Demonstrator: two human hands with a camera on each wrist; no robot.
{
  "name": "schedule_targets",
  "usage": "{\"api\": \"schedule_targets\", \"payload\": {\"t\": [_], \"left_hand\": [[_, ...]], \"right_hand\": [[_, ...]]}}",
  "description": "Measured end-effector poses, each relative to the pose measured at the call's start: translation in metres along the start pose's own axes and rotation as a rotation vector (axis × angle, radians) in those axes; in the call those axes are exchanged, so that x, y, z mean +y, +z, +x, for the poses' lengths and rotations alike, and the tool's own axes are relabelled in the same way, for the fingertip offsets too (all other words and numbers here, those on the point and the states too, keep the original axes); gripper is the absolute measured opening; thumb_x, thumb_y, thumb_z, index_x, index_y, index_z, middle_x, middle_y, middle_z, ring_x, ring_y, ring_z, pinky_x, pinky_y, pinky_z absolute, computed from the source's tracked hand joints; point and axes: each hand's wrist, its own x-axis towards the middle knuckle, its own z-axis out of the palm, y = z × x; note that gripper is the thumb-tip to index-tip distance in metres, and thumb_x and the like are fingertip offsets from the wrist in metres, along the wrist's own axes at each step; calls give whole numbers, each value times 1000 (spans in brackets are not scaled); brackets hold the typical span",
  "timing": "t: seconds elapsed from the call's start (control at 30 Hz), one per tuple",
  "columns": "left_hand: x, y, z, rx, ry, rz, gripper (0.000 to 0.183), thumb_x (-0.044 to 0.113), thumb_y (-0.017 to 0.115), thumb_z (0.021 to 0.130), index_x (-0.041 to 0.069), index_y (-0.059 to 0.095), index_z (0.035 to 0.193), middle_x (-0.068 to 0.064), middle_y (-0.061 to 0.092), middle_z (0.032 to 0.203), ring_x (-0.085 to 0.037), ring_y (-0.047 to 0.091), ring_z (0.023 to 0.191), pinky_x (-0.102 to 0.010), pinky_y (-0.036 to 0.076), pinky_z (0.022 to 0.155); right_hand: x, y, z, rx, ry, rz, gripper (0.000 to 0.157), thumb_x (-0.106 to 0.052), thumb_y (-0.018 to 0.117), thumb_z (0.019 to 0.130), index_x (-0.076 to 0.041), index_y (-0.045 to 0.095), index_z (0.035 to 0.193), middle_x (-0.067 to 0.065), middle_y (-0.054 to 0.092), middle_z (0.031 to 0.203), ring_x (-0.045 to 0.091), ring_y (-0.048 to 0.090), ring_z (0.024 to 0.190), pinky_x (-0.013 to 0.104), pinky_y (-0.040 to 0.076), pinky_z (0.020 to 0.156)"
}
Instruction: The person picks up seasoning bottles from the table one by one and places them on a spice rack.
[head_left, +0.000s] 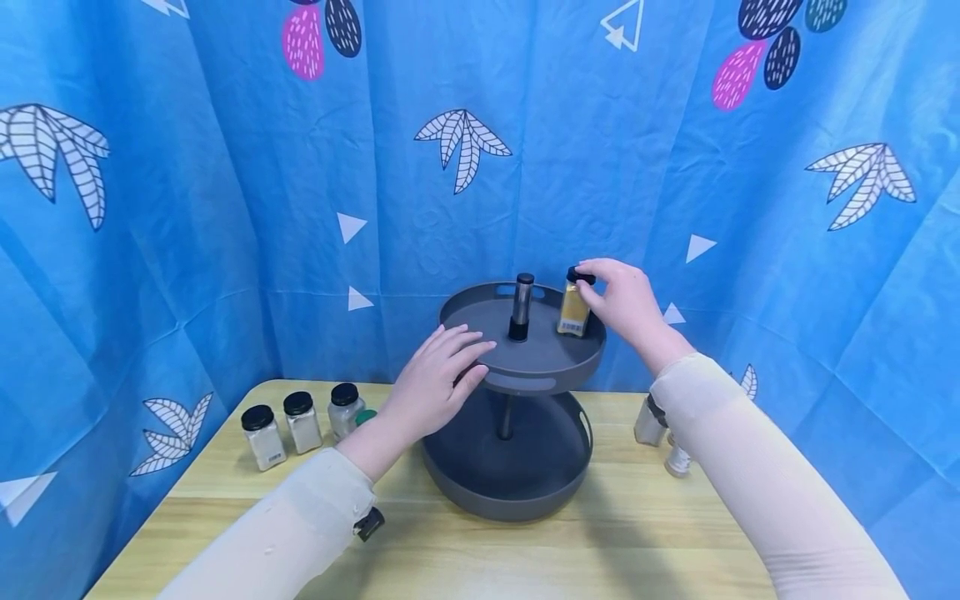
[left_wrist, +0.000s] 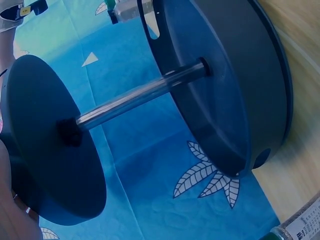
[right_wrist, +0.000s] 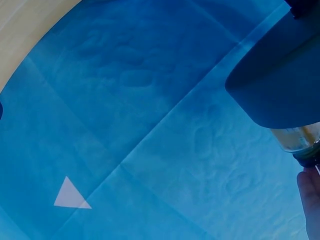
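One yellow jar (head_left: 574, 312), right fingers (head_left: 597, 267) pinching black lid (head_left: 575, 274).

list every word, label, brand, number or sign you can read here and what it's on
No words, brands or numbers are legible.
Yellow-filled jar: barcode-like label near the base, too small to read.
Leftmost white-filled jar: small label, too small to read.
Green-lidded jar, left wrist view: printed label, too blurred to read.
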Motion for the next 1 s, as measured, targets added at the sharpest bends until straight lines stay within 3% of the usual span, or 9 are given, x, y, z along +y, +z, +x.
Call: {"api": "schedule_targets", "payload": {"t": [0.5, 0.77, 1.0], "left_hand": [[-1, 1, 0, 8, 3, -9, 41, 42, 46, 106, 22, 60, 140, -4, 55, 145, -23, 39, 144, -48, 20, 122], [0, 1, 0, 15, 1, -17, 41, 41, 47, 106, 22, 60, 140, -5, 55, 145, -24, 38, 144, -48, 20, 122], [0, 2, 0, 10, -7, -14, 42, 41, 47, 106, 21, 60, 140, -5, 54, 146, -24, 38, 144, -49, 21, 122]], "right_hand": [[1, -9, -11, 58, -49, -9, 23, -13, 67, 96, -2, 74, 115, 16, 67, 127, 34, 59, 122, 54, 50, 99], [2, -21, -24, 41, -14, 7, 23, -13, 67, 96, -3, 74, 115, 15, 67, 128, 35, 60, 121, 54, 52, 93], [7, -23, -37, 37, -39, -5, 22, -11, 67, 96, -2, 74, 114, 16, 68, 125, 36, 61, 118, 55, 54, 91]]}}
